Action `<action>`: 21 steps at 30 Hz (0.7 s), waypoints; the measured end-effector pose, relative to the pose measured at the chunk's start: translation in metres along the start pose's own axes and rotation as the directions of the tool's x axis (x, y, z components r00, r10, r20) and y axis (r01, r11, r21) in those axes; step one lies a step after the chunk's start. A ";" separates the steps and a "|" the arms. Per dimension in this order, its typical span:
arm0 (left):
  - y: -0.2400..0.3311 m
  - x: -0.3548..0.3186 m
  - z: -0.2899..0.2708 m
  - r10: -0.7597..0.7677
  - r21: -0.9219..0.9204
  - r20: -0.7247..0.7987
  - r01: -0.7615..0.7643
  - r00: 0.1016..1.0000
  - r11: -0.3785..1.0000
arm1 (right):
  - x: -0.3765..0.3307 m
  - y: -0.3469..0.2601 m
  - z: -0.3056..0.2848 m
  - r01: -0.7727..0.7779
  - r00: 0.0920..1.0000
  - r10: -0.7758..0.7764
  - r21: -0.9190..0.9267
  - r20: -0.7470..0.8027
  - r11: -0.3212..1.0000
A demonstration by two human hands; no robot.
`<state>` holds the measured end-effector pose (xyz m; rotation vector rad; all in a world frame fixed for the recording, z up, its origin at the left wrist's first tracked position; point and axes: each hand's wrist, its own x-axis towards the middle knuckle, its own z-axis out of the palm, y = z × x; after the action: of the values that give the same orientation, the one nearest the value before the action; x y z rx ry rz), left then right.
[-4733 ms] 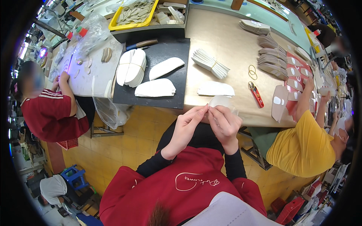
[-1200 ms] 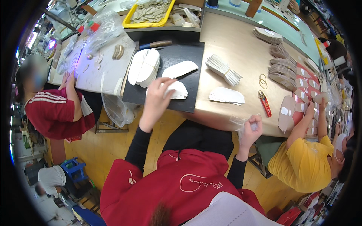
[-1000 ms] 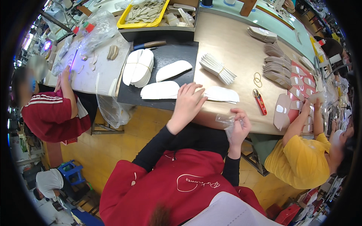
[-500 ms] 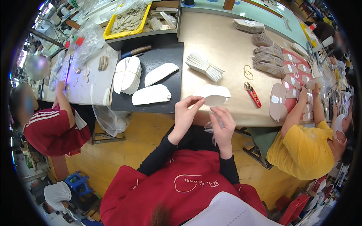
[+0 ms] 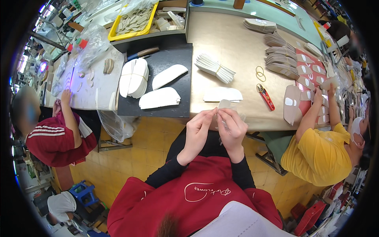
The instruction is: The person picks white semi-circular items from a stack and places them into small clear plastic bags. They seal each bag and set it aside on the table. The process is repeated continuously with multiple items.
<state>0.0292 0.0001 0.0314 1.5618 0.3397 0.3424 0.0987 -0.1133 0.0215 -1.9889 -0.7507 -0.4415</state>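
In front of me, just off the table's near edge, my left hand (image 5: 199, 128) and my right hand (image 5: 233, 128) meet at the fingertips. Both pinch one thin, pale grey piece with a rounded end (image 5: 224, 104); most of it is hidden behind the fingers. Something clear like plastic film shows partly by my right hand, but its outline is lost. Just beyond lies a white half-oval piece (image 5: 223, 93) with a straight lower edge. Farther off, a banded bundle of white pieces (image 5: 214, 68) rests on the gold-brown table covering (image 5: 241, 59).
White half-oval stacks (image 5: 133, 78) lie on a black mat (image 5: 173, 59) at left. Red-handled snips (image 5: 265, 97) and rubber bands (image 5: 259, 74) are at right, near beige bundles (image 5: 281, 59). A yellow tray (image 5: 114, 35) stands behind. Co-workers sit on both sides.
My hands have come together at the fingertips. The grey piece, held flat by my left hand before, now stands up between both hands, uncovering more of the white half-oval piece.
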 end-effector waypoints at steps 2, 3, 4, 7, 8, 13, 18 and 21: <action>-0.001 -0.001 0.000 0.002 -0.012 0.015 -0.002 1.000 1.000 | -0.001 -0.001 0.000 -0.008 1.000 0.008 0.007 0.000 1.000; -0.001 -0.002 0.000 0.000 -0.011 0.006 0.000 1.000 1.000 | -0.001 -0.001 0.000 -0.010 1.000 0.010 0.010 -0.004 1.000; -0.001 -0.002 0.000 0.005 -0.012 0.005 -0.005 1.000 1.000 | -0.001 -0.001 0.001 -0.008 1.000 0.008 0.020 -0.008 1.000; -0.002 -0.002 0.001 0.002 -0.017 0.004 -0.002 1.000 1.000 | -0.001 -0.002 0.003 -0.012 1.000 0.012 0.042 -0.019 0.999; -0.002 -0.002 0.000 0.009 -0.026 0.005 -0.009 1.000 1.000 | -0.001 -0.002 0.003 -0.018 1.000 0.019 0.046 -0.016 0.999; 0.000 -0.003 -0.003 -0.013 0.000 0.006 0.013 1.000 1.000 | 0.001 -0.004 0.003 -0.068 0.998 0.067 0.076 0.016 0.995; 0.000 -0.002 -0.003 -0.102 -0.143 -0.002 0.100 0.995 0.985 | 0.001 -0.005 0.002 -0.127 0.992 0.123 0.146 0.031 0.981; -0.002 -0.001 -0.003 -0.212 -0.288 0.006 0.205 0.977 0.936 | -0.003 0.000 0.004 -0.103 0.994 0.095 0.183 0.051 0.978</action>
<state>0.0271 0.0030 0.0294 1.2241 0.4511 0.2341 0.0965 -0.1109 0.0180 -1.8555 -0.6891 -0.2616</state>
